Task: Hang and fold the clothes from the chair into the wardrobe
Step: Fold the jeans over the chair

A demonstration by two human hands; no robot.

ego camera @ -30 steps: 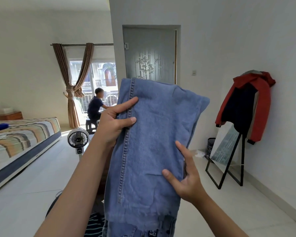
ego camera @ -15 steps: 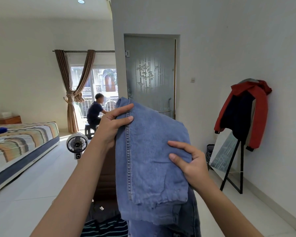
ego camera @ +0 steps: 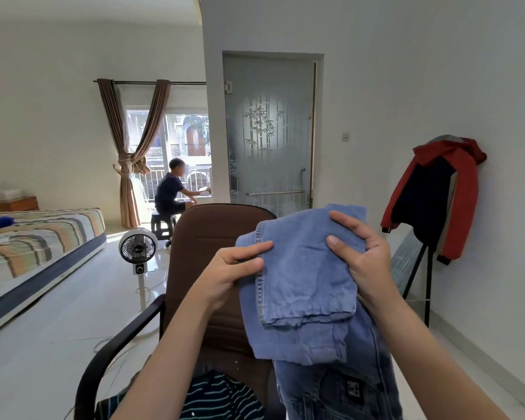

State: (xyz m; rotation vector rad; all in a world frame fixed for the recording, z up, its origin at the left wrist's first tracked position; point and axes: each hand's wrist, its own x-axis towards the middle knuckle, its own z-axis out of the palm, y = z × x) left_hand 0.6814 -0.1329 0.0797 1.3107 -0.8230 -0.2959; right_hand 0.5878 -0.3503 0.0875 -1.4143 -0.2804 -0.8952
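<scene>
I hold a pair of light blue jeans (ego camera: 303, 286) folded over in front of me, above a brown office chair (ego camera: 206, 237). My left hand (ego camera: 228, 274) pinches the folded edge by the seam on the left. My right hand (ego camera: 361, 262) grips the top right of the fold, fingers curled over the cloth. The waist end with a dark patch hangs down at the bottom right. A dark striped garment (ego camera: 215, 398) lies on the chair seat. No wardrobe is in sight.
A white standing fan (ego camera: 138, 250) is left of the chair, a striped bed (ego camera: 34, 244) further left. A red and navy jacket (ego camera: 437, 195) hangs on a black stand by the right wall. A person sits at the window (ego camera: 172, 192). A frosted glass door (ego camera: 267, 131) is ahead.
The jeans came down from face height and were folded over once more. My right hand moved from the lower edge up to the top of the fold. The chair back is now in sight.
</scene>
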